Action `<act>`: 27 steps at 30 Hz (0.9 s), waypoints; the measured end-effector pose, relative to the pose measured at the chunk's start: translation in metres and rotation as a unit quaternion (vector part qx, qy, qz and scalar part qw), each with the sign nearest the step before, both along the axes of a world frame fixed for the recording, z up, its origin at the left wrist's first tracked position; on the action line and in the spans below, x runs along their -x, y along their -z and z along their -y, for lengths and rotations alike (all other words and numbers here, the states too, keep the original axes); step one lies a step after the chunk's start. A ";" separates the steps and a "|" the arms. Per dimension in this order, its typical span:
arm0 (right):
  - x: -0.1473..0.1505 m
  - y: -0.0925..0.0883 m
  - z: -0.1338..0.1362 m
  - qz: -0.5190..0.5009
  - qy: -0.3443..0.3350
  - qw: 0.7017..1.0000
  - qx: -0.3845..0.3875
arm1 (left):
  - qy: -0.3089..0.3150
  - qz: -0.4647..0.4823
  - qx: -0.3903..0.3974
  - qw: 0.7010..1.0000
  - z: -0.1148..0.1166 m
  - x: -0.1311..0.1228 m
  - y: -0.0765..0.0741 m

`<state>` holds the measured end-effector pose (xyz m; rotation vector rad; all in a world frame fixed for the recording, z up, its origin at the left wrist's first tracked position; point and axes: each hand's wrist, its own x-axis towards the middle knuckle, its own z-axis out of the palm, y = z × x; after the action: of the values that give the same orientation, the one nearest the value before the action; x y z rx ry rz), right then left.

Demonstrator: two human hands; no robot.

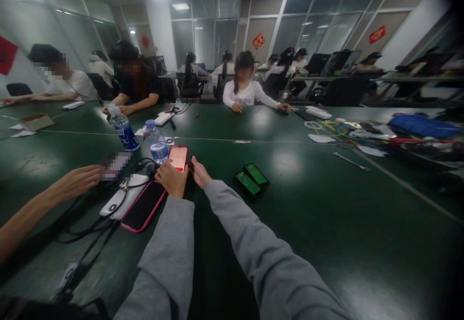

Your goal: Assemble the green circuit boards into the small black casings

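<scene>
A smartphone [178,158] with a lit pale-pink screen and a red case stands tilted up above the green table. My left hand [172,179] is closed around its lower left side. Just right of the phone is my right hand [200,172], fingers stretched toward the phone's edge; whether they touch it I cannot tell. Nearest my left wrist lies a second phone [144,206] with a dark screen and pink case, beside a white power bank [124,196] with black cables. To the right of my right hand sit two green circuit boards [252,180] in black frames.
Two plastic bottles [156,142] stand behind the phones. A co-worker's hand [81,180] reaches in from the left to a blurred-out device. A wrench [351,161] and a heap of cables with a blue bag [424,125] lie at right. Several people sit across the table [308,223].
</scene>
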<state>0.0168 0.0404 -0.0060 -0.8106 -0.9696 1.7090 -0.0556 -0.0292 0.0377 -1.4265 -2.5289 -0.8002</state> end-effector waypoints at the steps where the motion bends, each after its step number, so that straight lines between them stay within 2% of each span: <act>1: -0.010 0.002 0.005 0.052 0.022 0.998 -0.026 | -0.019 -0.015 -0.014 1.000 -0.001 0.000 0.003; 4: -0.052 0.007 0.029 0.135 0.059 0.987 -0.068 | -0.043 -0.061 -0.029 0.997 -0.005 0.003 0.012; 6: -0.086 0.010 0.051 0.181 0.059 0.973 -0.128 | -0.046 -0.072 -0.022 0.996 -0.008 0.004 0.017; 8: -0.123 0.012 0.077 0.268 0.050 0.928 -0.255 | -0.042 -0.073 -0.019 0.996 -0.011 0.005 0.020; 10: -0.158 0.012 0.102 0.342 0.056 0.863 -0.367 | -0.030 -0.067 -0.017 0.997 -0.013 0.005 0.021; 12: -0.189 0.009 0.124 0.397 0.073 0.809 -0.427 | -0.024 -0.057 -0.013 0.998 -0.014 0.005 0.020; 15: -0.221 0.001 0.146 0.452 0.097 0.751 -0.472 | -0.028 -0.043 -0.006 0.999 -0.014 0.004 0.019; 18: -0.233 -0.007 0.157 0.473 0.111 0.712 -0.507 | -0.025 -0.038 0.002 0.999 -0.014 0.004 0.020; 21: -0.233 -0.011 0.161 0.476 0.129 0.686 -0.535 | -0.021 -0.033 0.003 0.999 -0.013 0.006 0.020; 24: -0.231 -0.010 0.161 0.483 0.125 0.677 -0.540 | -0.018 -0.006 -0.005 1.000 -0.010 0.007 0.015; 27: -0.223 -0.006 0.154 0.502 0.107 0.685 -0.518 | 0.003 0.004 -0.064 0.998 -0.005 -0.006 0.006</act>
<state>0.2400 -0.1138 0.0002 -0.9474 -2.1566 0.1407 -0.0499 -0.0238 0.0319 -1.3940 -2.4312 -0.9509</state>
